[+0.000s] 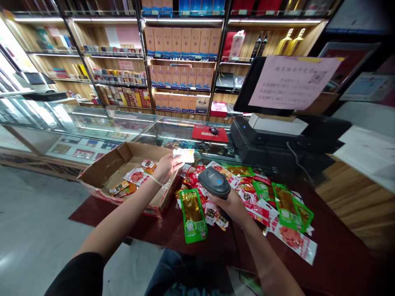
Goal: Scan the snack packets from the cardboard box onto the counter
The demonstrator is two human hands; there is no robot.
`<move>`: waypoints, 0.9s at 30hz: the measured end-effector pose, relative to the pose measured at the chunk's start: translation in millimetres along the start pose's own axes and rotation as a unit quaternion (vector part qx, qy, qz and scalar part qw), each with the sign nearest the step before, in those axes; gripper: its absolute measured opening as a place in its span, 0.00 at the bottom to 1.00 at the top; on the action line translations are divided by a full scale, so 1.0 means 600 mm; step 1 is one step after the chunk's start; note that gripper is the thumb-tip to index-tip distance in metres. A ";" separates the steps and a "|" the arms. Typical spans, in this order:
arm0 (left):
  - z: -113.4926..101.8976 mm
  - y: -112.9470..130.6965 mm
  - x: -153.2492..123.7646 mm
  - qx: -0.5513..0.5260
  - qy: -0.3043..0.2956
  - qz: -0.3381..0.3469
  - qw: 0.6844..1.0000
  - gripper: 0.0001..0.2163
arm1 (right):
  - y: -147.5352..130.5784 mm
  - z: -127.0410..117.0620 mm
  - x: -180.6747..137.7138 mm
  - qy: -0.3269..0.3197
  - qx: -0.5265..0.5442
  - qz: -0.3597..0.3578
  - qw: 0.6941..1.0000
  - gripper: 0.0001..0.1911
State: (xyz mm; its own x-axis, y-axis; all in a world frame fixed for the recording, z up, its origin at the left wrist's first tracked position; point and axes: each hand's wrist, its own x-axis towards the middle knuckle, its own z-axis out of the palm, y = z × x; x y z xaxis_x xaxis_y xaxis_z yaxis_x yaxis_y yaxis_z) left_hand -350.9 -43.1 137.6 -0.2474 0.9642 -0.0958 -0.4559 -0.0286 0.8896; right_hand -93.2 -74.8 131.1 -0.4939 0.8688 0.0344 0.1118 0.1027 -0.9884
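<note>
My left hand is raised over the right edge of an open cardboard box and pinches a small pale snack packet. My right hand grips a dark handheld barcode scanner, whose head points toward that packet. Below the scanner lies a heap of red, white and green snack packets on the dark red counter. A green packet lies closest to me, just left of my right wrist.
The box holds several more packets. A black register with a screen and taped paper notice stands at the right rear. Glass display cases run behind the counter, and shelves of boxed goods line the wall.
</note>
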 end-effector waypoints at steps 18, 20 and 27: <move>0.105 -0.141 0.064 0.608 -0.127 0.228 0.750 0.04 | 0.068 -0.125 -0.058 0.183 0.105 0.052 0.976 0.18; 0.109 -0.162 0.069 0.681 -0.213 0.223 0.665 0.06 | 0.071 -0.134 -0.062 0.192 0.111 0.058 0.973 0.19; 0.098 -0.173 0.068 0.731 -0.382 0.167 0.540 0.17 | 0.073 -0.136 -0.056 0.167 0.103 0.062 0.979 0.19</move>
State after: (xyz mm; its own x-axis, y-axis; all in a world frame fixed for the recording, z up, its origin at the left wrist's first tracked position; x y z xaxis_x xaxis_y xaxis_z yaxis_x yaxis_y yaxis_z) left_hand -263.4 14.9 67.6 0.5727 0.8129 -0.1062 0.8059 -0.5344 0.2549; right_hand -1.5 -60.0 98.7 -0.1740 0.9819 -0.0745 -0.0410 -0.0828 -0.9957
